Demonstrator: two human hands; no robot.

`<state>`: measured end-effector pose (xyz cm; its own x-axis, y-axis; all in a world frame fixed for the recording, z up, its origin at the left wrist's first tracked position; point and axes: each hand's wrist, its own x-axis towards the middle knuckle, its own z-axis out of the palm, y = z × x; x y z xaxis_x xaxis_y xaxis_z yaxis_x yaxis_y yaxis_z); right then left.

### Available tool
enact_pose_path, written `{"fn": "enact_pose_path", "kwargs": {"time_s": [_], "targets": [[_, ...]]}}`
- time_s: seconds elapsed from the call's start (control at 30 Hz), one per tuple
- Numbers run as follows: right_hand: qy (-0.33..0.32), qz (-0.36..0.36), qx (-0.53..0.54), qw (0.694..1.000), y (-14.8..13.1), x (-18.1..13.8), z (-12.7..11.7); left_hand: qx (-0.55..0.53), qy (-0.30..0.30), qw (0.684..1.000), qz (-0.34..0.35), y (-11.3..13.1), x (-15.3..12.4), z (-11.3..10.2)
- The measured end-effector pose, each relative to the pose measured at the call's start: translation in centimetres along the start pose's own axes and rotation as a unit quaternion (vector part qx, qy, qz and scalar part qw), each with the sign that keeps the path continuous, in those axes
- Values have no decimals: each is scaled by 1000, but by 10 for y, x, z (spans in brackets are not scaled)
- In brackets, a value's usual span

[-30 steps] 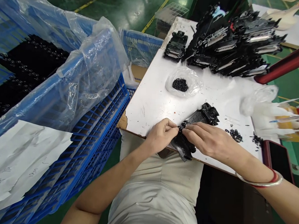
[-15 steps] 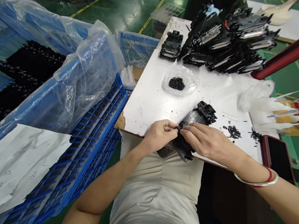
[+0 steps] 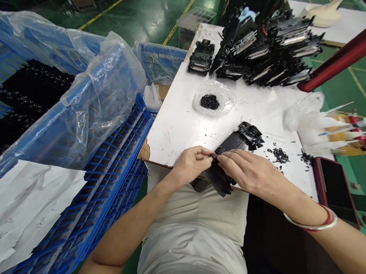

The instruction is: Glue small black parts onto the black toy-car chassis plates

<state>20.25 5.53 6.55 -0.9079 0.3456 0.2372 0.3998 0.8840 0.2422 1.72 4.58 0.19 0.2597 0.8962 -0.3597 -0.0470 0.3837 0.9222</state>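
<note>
A black plastic chassis [image 3: 231, 143], like that of a toy car, lies slantwise over the table's front edge. My right hand [image 3: 250, 171] rests across it, fingers bent and closed on its near half. At the chassis's left side my left hand [image 3: 191, 166] is closed, thumb and forefinger pinched together close to the right fingertips. What the left pinch holds is too small and too covered to make out. Beyond the hands, an open clear plastic bag [image 3: 229, 99] holds small black parts [image 3: 210, 101]. More tiny black pieces [image 3: 280, 155] lie loose right of the chassis.
Several similar black chassis [image 3: 267, 51] are piled at the back of the white table [image 3: 168, 128]. A red pole [image 3: 343, 53], white-nozzled bottles [image 3: 330, 130] and a phone [image 3: 335, 184] line the right. Blue plastic-lined crates [image 3: 108, 149] stand against the left.
The view has shifted slightly, so the table things appear a little further left. Both hands stay at the same part of the chassis, with hardly any change in their grip.
</note>
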Motion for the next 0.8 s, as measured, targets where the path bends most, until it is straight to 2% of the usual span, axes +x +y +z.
{"fn": "enact_pose_path", "kwargs": {"time_s": [0.07,0.17,0.37,0.47,0.6,0.7,0.8], "targets": [[20,53,11,998,-4,-9,-6,-6,0,1000,5,0,-3,-1],[41,171,75,982,-16,-27,-14,-22,-5,1000,10,-3,-7,-3],[63,379,206,900,-52,-64,-23,-66,-7,997,31,-8,-14,3],[41,465,275,840,-70,-80,-20,-84,4,996,33,-8,-16,8],[10,559,404,724,-91,-93,-8,-82,23,995,48,-9,-19,16],[42,579,508,636,-102,-93,1,-71,26,995,68,-11,-22,21],[93,580,555,589,-109,-90,8,-64,31,994,81,-15,-24,27]]}}
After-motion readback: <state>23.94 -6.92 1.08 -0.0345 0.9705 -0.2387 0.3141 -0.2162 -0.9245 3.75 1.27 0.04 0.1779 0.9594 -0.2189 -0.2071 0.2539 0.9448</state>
